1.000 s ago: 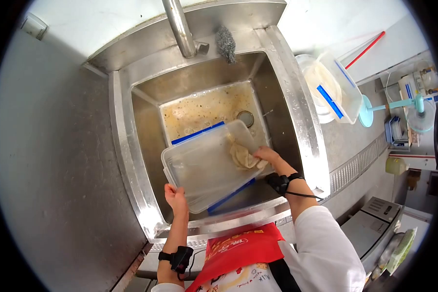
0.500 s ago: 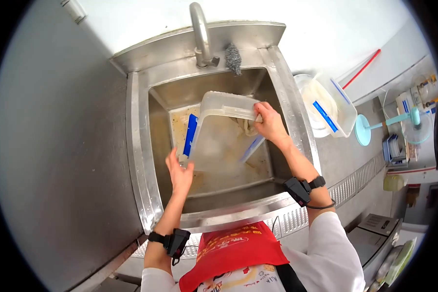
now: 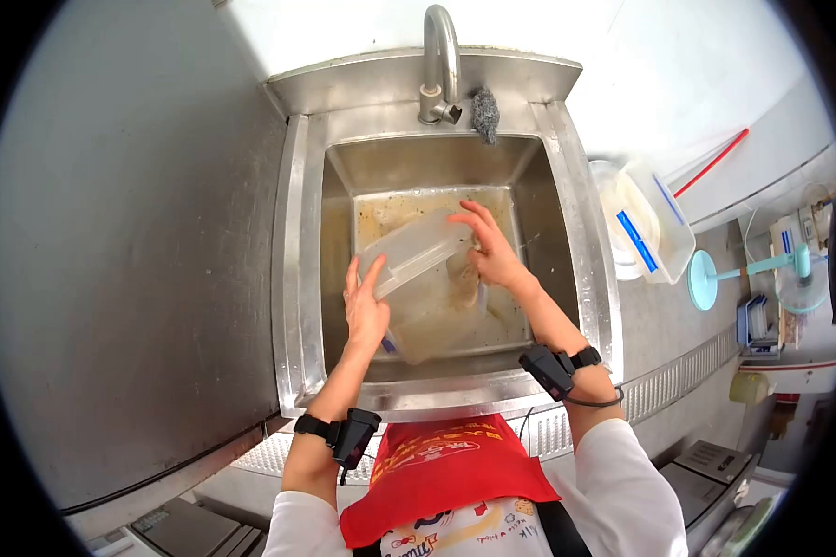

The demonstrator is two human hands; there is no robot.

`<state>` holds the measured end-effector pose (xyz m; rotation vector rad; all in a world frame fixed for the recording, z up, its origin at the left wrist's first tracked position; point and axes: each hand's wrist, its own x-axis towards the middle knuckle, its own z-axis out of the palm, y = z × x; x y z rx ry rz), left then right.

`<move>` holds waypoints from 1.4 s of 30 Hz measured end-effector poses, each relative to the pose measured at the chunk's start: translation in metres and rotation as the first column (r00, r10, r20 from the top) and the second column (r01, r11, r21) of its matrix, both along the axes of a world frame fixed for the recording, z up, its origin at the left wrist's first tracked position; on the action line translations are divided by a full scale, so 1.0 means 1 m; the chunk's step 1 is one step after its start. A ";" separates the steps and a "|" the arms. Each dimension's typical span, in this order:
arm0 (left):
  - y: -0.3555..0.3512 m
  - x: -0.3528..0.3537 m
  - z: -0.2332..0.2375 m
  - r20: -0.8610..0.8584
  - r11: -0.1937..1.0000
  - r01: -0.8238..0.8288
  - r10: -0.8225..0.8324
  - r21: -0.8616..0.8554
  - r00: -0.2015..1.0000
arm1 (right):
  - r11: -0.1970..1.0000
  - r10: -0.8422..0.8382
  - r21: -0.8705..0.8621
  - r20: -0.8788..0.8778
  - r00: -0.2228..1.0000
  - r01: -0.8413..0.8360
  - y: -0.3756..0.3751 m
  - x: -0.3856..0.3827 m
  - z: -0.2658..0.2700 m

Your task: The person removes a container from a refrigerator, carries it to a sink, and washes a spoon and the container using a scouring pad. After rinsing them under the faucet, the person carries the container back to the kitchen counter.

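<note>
Right now your left hand (image 3: 366, 312) lies flat with its fingers spread, the palm pressed against the near side of the clear plastic container (image 3: 420, 283); it props the box and does not clasp it; a blue clip (image 3: 388, 345) of the box shows just below the heel of that hand. Your right hand (image 3: 492, 252) grasps the opposite upper edge of the same box, fingers stretched over the rim and pointing away from you; a pale cloth (image 3: 463, 272) shows bunched just under that palm, against the box wall, though you cannot tell whether the fingers pinch it as well. Between your two hands the container stands tilted on its side, down inside the steel sink (image 3: 299, 278), above the stained sink floor; its opening faces toward your right hand. Beyond your right fingertips, at the back rim, stands the faucet (image 3: 440, 58), with a steel wool scrubber (image 3: 484, 113) just beside it. Well out past your right hand, on the counter, sits a second clear container (image 3: 661, 215) with a blue clip, tipped against a bowl (image 3: 607, 190); a red stick (image 3: 712, 163) and a teal fan (image 3: 748, 272) lie farther out that way. Each wrist carries a black strapped device, left (image 3: 347, 434) and right (image 3: 554, 368); a red apron (image 3: 446, 475) hangs below both.
</note>
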<state>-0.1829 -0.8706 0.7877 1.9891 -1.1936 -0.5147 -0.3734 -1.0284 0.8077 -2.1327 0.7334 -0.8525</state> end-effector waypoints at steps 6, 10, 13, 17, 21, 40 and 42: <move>0.012 -0.024 -0.001 0.008 0.994 -0.109 0.109 0.013 0.994 | 0.983 -0.111 0.176 0.350 0.930 0.051 0.034 0.034 0.045; 0.009 -0.039 -0.005 0.105 0.995 -0.097 0.099 -0.030 0.989 | 0.978 -0.152 -0.091 0.310 0.939 0.188 0.085 0.088 0.056; 0.011 -0.034 -0.025 0.155 0.996 -0.057 0.068 -0.074 0.986 | 0.952 -0.101 -0.287 0.026 0.995 0.104 0.095 0.080 0.015; 0.010 -0.043 0.004 0.053 0.998 -0.057 0.058 -0.011 0.997 | 0.927 -0.187 -0.352 -0.136 0.973 0.129 0.069 0.072 -0.010; 0.009 -0.039 0.008 0.065 0.999 -0.035 0.035 0.007 0.997 | 0.863 -0.398 -0.356 -0.041 0.916 0.359 0.021 0.062 -0.019; -0.028 -0.038 0.026 0.352 0.974 0.109 -0.175 0.199 0.920 | 0.846 -0.300 0.479 0.063 0.952 0.235 0.005 0.056 -0.040; -0.032 -0.042 0.027 0.337 0.968 0.100 -0.175 0.231 0.925 | 0.831 -0.324 0.468 -0.030 0.946 0.300 0.007 0.053 -0.036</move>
